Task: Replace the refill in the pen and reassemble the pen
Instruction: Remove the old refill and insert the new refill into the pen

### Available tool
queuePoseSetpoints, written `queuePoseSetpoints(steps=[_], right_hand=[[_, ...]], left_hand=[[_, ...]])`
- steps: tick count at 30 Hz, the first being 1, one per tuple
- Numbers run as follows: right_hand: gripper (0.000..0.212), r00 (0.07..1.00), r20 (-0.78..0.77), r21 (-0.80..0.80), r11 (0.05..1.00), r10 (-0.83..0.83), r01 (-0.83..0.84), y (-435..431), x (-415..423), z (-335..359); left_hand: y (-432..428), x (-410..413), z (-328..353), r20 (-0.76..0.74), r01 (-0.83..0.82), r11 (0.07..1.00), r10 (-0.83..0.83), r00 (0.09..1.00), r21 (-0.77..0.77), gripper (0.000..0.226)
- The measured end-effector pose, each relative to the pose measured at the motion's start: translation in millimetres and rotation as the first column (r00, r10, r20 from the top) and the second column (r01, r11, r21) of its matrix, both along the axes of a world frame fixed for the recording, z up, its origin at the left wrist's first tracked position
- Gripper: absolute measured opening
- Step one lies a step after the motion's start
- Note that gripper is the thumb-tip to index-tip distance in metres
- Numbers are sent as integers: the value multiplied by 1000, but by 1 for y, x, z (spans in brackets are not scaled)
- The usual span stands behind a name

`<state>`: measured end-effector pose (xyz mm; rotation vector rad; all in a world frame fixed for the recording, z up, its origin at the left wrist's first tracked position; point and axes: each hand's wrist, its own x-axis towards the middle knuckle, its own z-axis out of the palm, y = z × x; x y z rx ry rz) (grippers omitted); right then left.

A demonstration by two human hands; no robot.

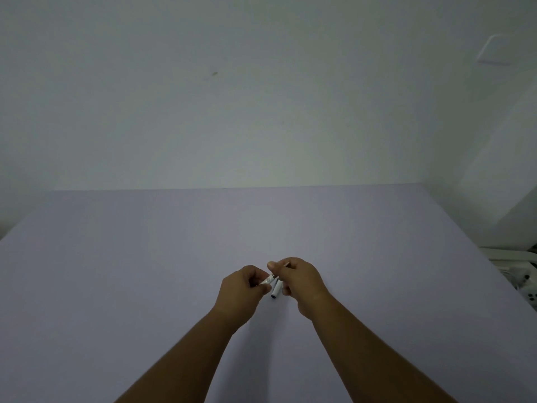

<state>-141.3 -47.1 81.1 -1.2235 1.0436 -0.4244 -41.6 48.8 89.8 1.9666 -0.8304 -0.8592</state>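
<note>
Both hands meet above the middle of the pale purple table point(145, 257). My left hand point(242, 289) is closed around a short white pen piece point(266, 281) that points up and to the right. My right hand point(299, 282) pinches a thin refill point(286, 264) between thumb and fingers, and a second white pen tube point(277, 288) with a dark end hangs down from the same hand. The refill's lower end meets the left hand's piece; fingers hide whether it is inside.
A plain white wall point(232, 97) rises behind the table's far edge. At the right edge, beyond the table, lie white objects point(523, 274), among them a power strip. A wall switch plate point(495, 50) sits at the upper right.
</note>
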Motion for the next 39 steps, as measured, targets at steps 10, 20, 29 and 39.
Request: queuePoseSetpoints(steps=[10,20,29,39], right_hand=[[22,999,-34,-25,1000,-16,15,1,-2,-1],[34,995,-104,-35,999,-4,1,0,-3,2],[29,998,-49,-2,1000,-30,30,6,2,4],[23,999,-31,14,999,39,-39,3,-3,6]], left_hand=[[0,2,0,17,12,1000,-12,1000,1,13],[-1,4,2,34,35,999,-35,999,3,12],[-3,7,4,37,5,1000,-5,999,-5,7],[-3,4,4,43,8,1000,-8,999,9,8]])
